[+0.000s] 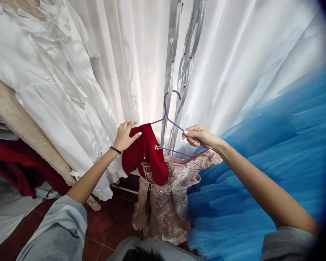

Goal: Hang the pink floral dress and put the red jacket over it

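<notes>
A purple hanger [165, 115] is in front of the grey metal stand, its hook close to the stand's bars. My right hand [199, 136] is closed around the hanger's right arm. From that hanger hangs a pale pink patterned dress [168, 210] with a shiny surface. Draped over the hanger's left side is a red cloth piece [152, 156] with a beaded, dangling ornament [147, 171]. My left hand [125, 136] rests on the red cloth's upper left edge, thumb and fingers apart. The hanger's left end is hidden under the red cloth.
White dresses [57, 72] hang at the left, beside a beige sequined garment [24, 123] and dark red fabric [29, 163]. A blue tulle skirt [260, 174] fills the right. The grey metal stand [186, 72] rises before white curtains [141, 54]. Dark red tiles [103, 221] cover the floor.
</notes>
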Demonstrator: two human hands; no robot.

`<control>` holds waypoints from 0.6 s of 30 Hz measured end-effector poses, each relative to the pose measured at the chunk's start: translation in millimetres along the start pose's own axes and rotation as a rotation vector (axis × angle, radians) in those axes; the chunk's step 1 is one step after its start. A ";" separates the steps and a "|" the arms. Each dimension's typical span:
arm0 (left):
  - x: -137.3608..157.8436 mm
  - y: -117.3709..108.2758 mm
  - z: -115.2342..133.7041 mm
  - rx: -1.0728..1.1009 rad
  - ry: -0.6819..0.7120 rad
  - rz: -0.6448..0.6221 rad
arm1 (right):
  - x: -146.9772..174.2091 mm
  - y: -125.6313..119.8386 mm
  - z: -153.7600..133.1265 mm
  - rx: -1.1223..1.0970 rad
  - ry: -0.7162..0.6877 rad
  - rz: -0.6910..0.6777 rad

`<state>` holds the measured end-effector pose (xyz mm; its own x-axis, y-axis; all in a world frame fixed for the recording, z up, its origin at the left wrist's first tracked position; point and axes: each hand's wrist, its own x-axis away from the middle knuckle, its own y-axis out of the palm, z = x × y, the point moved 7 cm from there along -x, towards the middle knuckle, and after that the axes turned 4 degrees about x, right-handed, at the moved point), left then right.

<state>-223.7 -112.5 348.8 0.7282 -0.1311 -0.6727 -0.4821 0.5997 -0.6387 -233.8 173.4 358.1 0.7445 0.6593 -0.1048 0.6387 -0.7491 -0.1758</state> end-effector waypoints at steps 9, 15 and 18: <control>-12.0 12.0 14.3 -0.050 -0.015 -0.217 | 5.5 6.9 2.5 -0.053 -0.151 0.023; -7.3 -7.4 14.9 -0.035 -0.106 -0.293 | -28.9 21.6 45.3 -0.194 -0.210 0.097; -12.4 -14.3 16.3 -0.013 -0.094 -0.323 | -51.9 69.6 78.1 0.141 -0.126 -0.023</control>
<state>-217.9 -106.6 372.3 0.8855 -0.2391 -0.3984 -0.2252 0.5291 -0.8181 -243.2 92.1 274.9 0.6940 0.6859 -0.2190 0.6153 -0.7229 -0.3145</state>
